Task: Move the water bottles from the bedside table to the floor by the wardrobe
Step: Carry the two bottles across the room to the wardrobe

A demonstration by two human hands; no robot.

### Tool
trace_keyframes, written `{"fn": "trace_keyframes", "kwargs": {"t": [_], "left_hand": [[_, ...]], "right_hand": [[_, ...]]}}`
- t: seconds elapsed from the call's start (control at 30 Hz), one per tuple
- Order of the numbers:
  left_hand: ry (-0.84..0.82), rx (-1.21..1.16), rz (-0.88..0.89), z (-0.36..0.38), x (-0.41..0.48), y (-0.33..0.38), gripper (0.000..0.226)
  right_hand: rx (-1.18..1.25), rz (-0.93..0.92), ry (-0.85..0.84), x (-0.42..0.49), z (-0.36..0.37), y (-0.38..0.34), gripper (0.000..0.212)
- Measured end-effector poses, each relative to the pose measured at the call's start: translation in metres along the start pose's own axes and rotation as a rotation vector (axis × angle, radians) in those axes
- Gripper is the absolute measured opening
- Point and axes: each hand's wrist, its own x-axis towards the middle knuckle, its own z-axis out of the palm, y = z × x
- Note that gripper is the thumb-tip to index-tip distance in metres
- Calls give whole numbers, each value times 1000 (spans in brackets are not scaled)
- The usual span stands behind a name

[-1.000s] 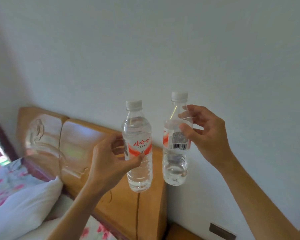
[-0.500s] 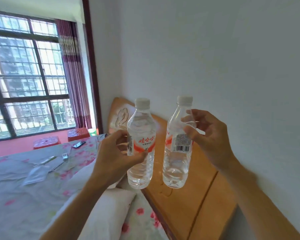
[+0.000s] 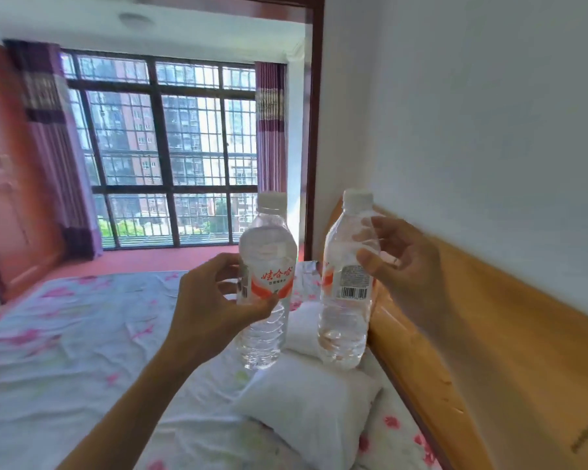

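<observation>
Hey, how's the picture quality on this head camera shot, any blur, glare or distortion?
Head view: the window backlights the room; motion blur smears the curtain at the left edge and softens the right hand holding the right bottle; the red label on the left bottle, in the left hand, reads sharp; the wide lens stretches the headboard.

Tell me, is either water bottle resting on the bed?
No, the left hand holds the left bottle and the right hand holds the right bottle, both in the air above the pillow.

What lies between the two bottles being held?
Nothing, in the head view: the left bottle and right bottle are apart, with a white pillow showing behind the gap.
</observation>
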Motion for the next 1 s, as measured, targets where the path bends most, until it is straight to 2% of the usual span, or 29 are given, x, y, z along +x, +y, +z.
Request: {"fn": "trace_keyframes", "kwargs": {"t": [0.23,0.33,0.67,0.8,1.0], "left_hand": [[157,114,-91,-130,-30,-39,49],[254,182,-140,-182,-47,-52,53],[551,423,-273,-312,-91,-81,55],[664,519,-312,-361,-103,-92,52],[796,646,-383,-427,-119,-109,55]], "right_hand": [[209,-2,-101,11,132,-9,44],[279,-4,-194,13,195,-16,40],[493,-77,-479,10,390,-49,42],[599,-115,-566,8,467,-59,34],[800,-111,-714,6,580,-72,46]]}}
